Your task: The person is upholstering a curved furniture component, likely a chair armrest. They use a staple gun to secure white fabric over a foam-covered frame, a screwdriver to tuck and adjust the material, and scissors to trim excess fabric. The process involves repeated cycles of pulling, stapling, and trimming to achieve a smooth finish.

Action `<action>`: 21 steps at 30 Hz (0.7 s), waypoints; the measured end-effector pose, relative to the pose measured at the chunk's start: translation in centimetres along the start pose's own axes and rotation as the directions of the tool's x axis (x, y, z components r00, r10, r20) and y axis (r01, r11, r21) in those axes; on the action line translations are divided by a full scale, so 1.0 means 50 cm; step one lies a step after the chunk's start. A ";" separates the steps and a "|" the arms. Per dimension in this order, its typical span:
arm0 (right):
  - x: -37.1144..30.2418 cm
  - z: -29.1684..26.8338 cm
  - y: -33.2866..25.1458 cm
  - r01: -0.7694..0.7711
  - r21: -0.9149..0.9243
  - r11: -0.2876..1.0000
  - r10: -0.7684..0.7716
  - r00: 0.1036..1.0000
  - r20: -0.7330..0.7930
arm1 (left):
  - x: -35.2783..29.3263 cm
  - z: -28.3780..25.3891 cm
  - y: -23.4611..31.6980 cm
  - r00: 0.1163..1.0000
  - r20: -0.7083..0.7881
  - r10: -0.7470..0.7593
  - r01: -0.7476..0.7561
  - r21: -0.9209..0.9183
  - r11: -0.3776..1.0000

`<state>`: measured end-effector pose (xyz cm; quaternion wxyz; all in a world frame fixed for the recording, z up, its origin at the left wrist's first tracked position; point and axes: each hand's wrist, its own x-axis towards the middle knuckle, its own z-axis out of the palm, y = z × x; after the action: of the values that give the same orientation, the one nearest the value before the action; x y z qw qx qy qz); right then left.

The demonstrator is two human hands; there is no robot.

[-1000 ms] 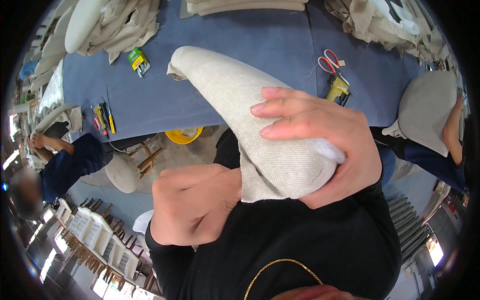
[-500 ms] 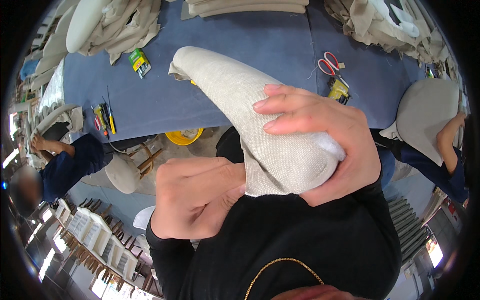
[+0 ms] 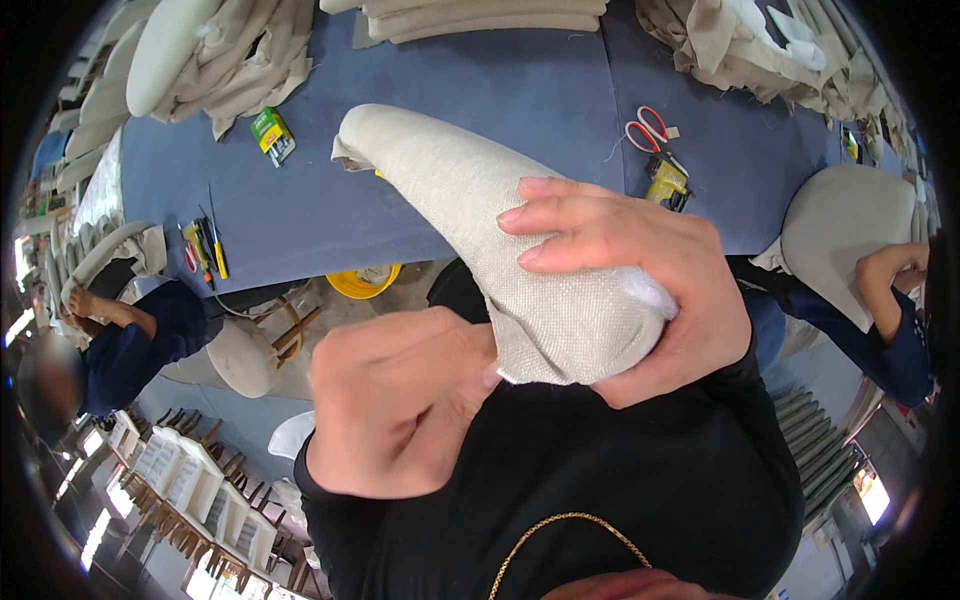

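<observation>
A beige fabric-covered chair pad [image 3: 470, 200] is held up in front of my chest, its narrow far end over the blue table. My right hand [image 3: 640, 270] wraps round the broad near end, fingers across the top and thumb beneath. White stuffing [image 3: 650, 292] pokes out of the cover by that palm. My left hand [image 3: 400, 400] is closed, pinching the loose fabric edge [image 3: 512, 350] at the pad's left side. Its fingertips are partly hidden by the cloth, and the back of this hand looks slightly blurred.
On the blue table [image 3: 400, 60] lie red-handled scissors [image 3: 650, 130], a yellow staple gun [image 3: 667, 186], a green-yellow box [image 3: 272, 136] and several hand tools [image 3: 205, 245]. Fabric-covered pads [image 3: 480, 20] are stacked behind. A yellow bucket [image 3: 362, 284] stands below. Co-workers [image 3: 150, 320] handle pads on both sides.
My left hand has shifted slightly lower while pinching the fabric edge. The pad and my right hand have moved a little to the left in the picture.
</observation>
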<state>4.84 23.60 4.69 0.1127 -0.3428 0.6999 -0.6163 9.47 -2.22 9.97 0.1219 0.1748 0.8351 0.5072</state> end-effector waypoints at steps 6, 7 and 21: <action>-0.002 0.008 0.008 0.010 0.016 1.000 -0.010 1.000 -0.020 | -0.004 0.000 -0.011 1.000 -0.011 -0.008 0.007 -0.022 1.000; 0.001 0.004 0.005 0.008 0.009 1.000 -0.008 1.000 -0.015 | -0.004 -0.005 -0.015 1.000 0.019 -0.015 0.016 -0.056 0.998; -0.007 0.013 -0.012 -0.030 -0.029 0.999 0.028 0.998 -0.048 | 0.006 0.001 -0.018 0.997 0.069 -0.040 0.049 -0.139 0.989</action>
<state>5.69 23.32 5.02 0.1000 -0.3195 0.7164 -0.6120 9.05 -2.43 9.13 0.1726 0.1635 0.7965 0.5559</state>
